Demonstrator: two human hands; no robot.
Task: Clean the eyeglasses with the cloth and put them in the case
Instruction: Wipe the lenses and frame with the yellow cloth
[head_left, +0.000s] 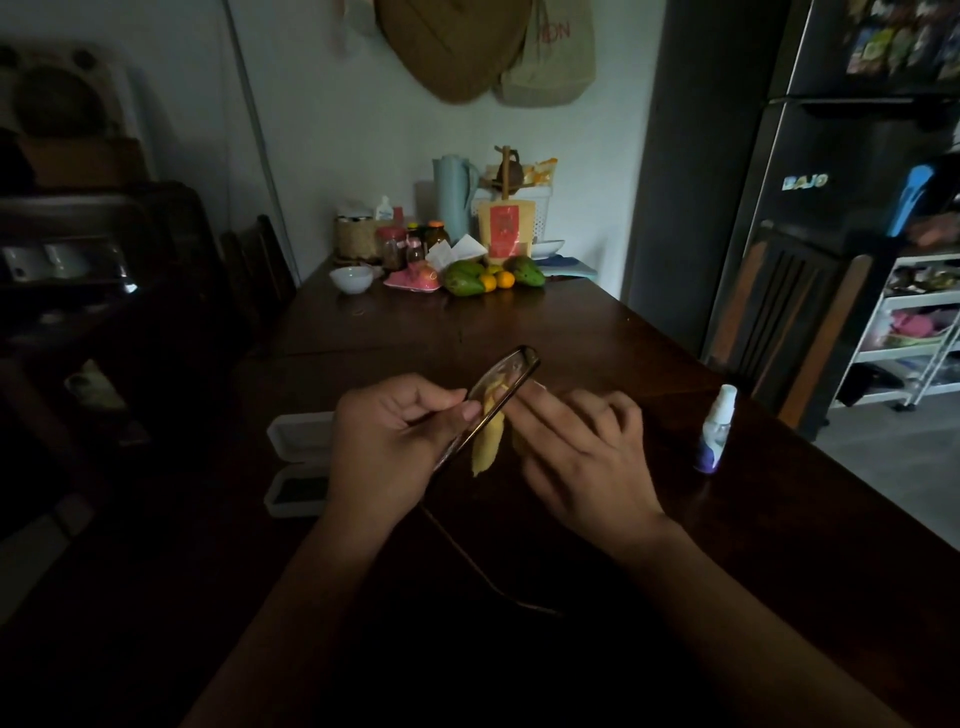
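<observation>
Head view, dim room. Both hands were raised just above the dark wooden tabletop (545, 332), near its middle. The left hand (384, 441) had a tight grip, thumb and curled fingers pinching the lower rim of the eyeglasses (511, 375). These were held edge-on and tilted, with the upper lens pointing away towards the far end of the tabletop. One temple arm (467, 564) trailed down towards the person, a thin dark line, hard to follow in the shadow.

The right hand (582, 457) had its grip closed on the yellow cloth (488, 447), fingers bent and pressed to the far side of the lens. Its thumb was hidden. Part of the cloth showed through the lens and the rest hung below the frame, between the two hands.

The eyeglass case (306, 431), white, lay open on the tabletop just left of the left hand, lid half farther away and dark-lined half nearer. A small spray bottle (717, 434) with a white cap stood upright to the right of the right hand, apart from it.

At the far end of the tabletop were green mangoes (464, 280), oranges (497, 281), a white bowl (351, 279), a pale blue jug (454, 195) and assorted jars. A dark fridge (810, 182) stood on the right.
</observation>
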